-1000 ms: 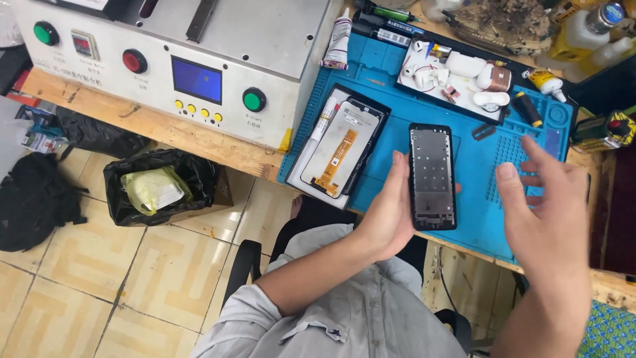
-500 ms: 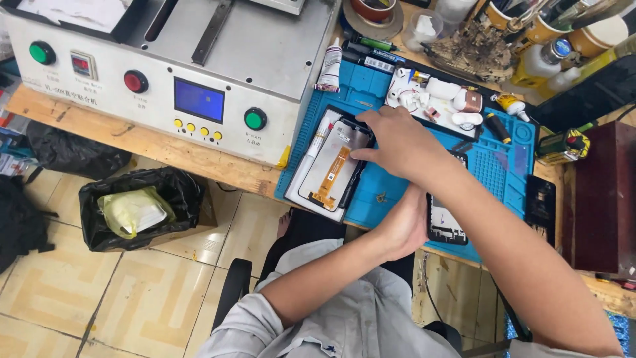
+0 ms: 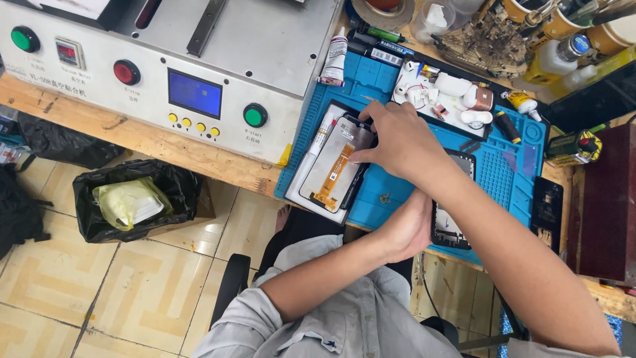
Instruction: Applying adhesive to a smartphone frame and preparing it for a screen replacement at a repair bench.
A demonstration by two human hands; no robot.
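Reaching across the blue mat to take the phone screen panel by its top end.
Our right hand (image 3: 397, 136) pinches the upper edge of the screen panel (image 3: 334, 166), which lies back-up on a white sheet (image 3: 301, 189) at the mat's (image 3: 391, 192) left edge; we judge the lift is just starting and calls for a level pull that spares the orange flex strip. Our left hand (image 3: 407, 229) closes on the lower end of a dark phone (image 3: 450, 212) at the surface's front edge. A white parts tray (image 3: 440, 99) and a glue tube (image 3: 336, 56) crowd the mat's far edge.
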